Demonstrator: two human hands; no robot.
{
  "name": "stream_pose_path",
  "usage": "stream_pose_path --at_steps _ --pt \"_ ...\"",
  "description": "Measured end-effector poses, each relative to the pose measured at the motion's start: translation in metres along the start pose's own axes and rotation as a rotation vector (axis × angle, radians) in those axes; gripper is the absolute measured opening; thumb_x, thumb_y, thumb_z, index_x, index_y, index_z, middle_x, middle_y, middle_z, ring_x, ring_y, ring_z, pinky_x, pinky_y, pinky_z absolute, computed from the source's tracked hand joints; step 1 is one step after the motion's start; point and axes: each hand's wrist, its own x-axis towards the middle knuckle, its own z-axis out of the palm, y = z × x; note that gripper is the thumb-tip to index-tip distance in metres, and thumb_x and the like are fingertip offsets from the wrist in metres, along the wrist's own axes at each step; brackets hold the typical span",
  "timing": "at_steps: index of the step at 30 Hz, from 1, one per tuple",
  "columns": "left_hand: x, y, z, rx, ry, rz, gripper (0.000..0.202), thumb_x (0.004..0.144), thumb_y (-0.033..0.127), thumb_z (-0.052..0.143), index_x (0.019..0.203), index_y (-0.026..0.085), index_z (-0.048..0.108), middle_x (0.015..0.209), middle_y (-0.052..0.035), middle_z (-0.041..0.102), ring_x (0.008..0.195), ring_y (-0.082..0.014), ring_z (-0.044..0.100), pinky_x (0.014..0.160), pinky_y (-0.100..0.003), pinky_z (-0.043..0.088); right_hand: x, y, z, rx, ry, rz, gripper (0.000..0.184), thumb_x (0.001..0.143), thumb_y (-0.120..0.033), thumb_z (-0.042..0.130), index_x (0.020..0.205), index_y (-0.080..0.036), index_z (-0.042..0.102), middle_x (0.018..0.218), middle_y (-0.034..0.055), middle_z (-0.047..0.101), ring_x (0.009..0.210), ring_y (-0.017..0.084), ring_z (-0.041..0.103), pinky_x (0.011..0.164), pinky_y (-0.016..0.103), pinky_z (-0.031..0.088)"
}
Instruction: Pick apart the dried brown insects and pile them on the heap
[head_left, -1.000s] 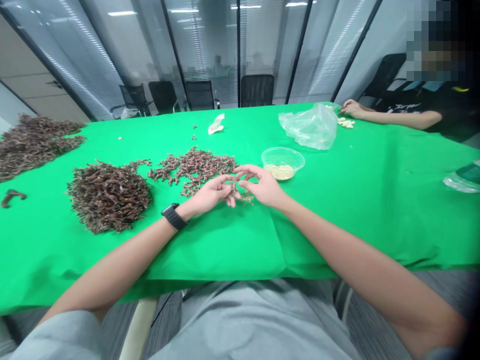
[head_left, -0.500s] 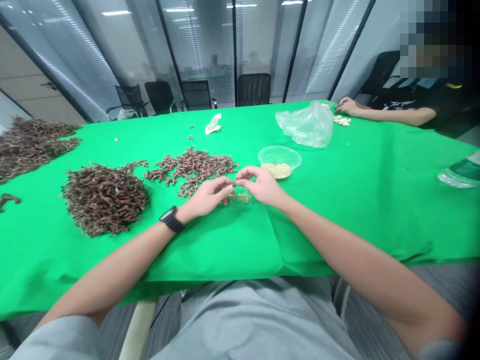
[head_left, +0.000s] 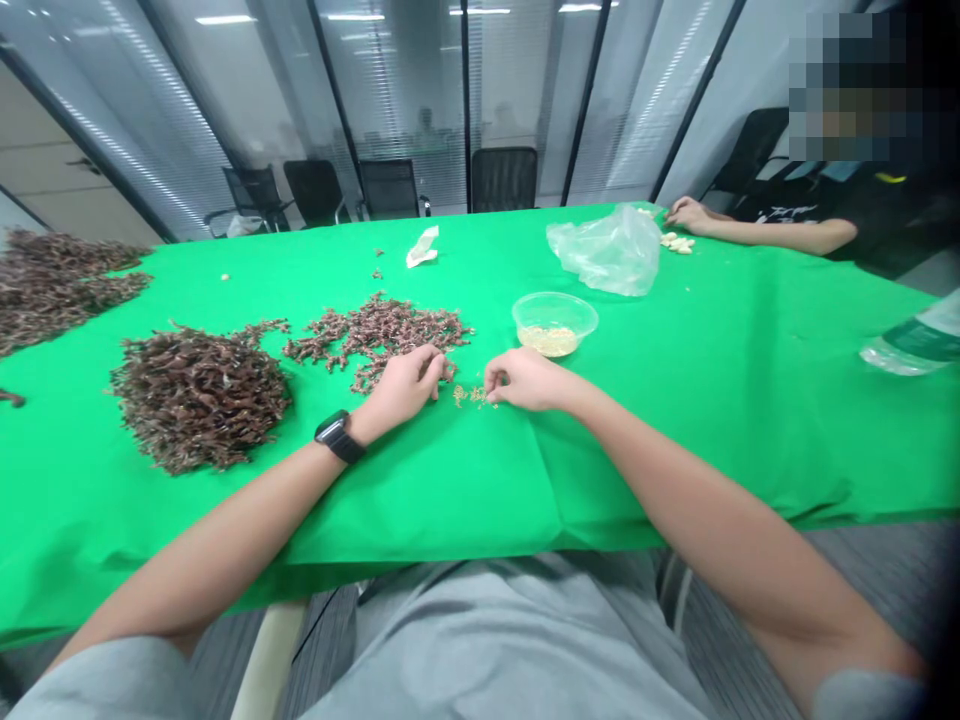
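Observation:
My left hand [head_left: 409, 385], with a black watch [head_left: 340, 437] on its wrist, rests at the near right edge of a loose spread of brown, knobbly dried stalks [head_left: 397, 325]. Its fingers are curled together, and what is in them is hidden. Just to the right, my right hand [head_left: 529, 380] pinches down at a small scatter of tan bits [head_left: 471, 396] on the green cloth. Anything between those fingertips is too small to make out. Behind the right hand stands a clear plastic bowl [head_left: 555, 318] with pale grains in its bottom.
A tall heap of the same brown stalks [head_left: 199, 400] lies left, with another pile [head_left: 60, 275] farther off. A crumpled clear bag [head_left: 606, 250], a white paper scrap [head_left: 423, 247] and a bottle [head_left: 915, 338] lie on the green cloth [head_left: 675, 400]. Another person's hand [head_left: 690, 217] is beside pale pieces [head_left: 677, 243].
My hands have come apart from where their fingertips met. The left moved slightly left to the stalks' edge; the right lowered to the tan bits. The view shifted slightly.

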Motion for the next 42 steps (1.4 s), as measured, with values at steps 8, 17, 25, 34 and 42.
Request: stream_pose_path --at_steps 8,17,25,34,42 --pt "0.002 -0.003 0.005 -0.168 -0.005 0.000 0.039 0.105 0.047 0.039 0.094 0.018 0.064 0.070 -0.0016 0.069 0.055 -0.0121 0.062 0.056 -0.023 0.047 0.009 -0.002 0.010 0.250 0.142 0.072 0.013 0.078 -0.008 0.061 0.073 -0.015 0.071 0.070 0.0016 0.071 0.065 0.013 0.060 0.062 0.023 0.041" --pt "0.002 0.011 0.010 -0.739 -0.094 -0.205 0.039 0.098 0.051 0.055 0.093 0.013 0.060 0.094 -0.0109 0.074 0.057 -0.0120 0.069 0.053 -0.022 0.053 0.008 -0.013 0.018 0.661 0.273 0.034 0.014 0.079 -0.029 0.065 0.075 -0.015 0.065 0.066 -0.0009 0.061 0.057 0.010 0.048 0.057 0.024 0.038" --pt "-0.002 0.012 0.011 -0.954 -0.077 -0.310 0.031 0.098 0.042 0.059 0.094 0.011 0.063 0.085 -0.0063 0.069 0.059 -0.0107 0.070 0.056 -0.019 0.055 0.010 -0.020 0.026 0.479 0.534 -0.105 0.017 0.084 -0.031 0.070 0.078 -0.017 0.064 0.072 0.0004 0.066 0.069 0.014 0.058 0.069 0.026 0.043" --pt "-0.003 0.016 0.018 -0.836 -0.075 -0.258 0.038 0.097 0.050 0.060 0.096 0.012 0.061 0.085 -0.0046 0.067 0.063 -0.0147 0.074 0.061 -0.024 0.061 0.003 -0.022 0.029 -0.023 0.509 0.052 0.017 0.096 -0.027 0.059 0.088 -0.019 0.071 0.082 0.0064 0.076 0.073 0.019 0.067 0.070 0.028 0.042" --pt "-0.002 0.013 0.023 -0.786 -0.077 -0.234 0.044 0.093 0.057 0.061 0.096 0.013 0.060 0.081 -0.0034 0.068 0.063 -0.0157 0.075 0.061 -0.025 0.062 0.000 -0.029 0.028 -0.137 0.489 0.095 0.023 0.098 -0.033 0.056 0.087 -0.019 0.070 0.080 0.0089 0.075 0.070 0.021 0.065 0.064 0.030 0.036"
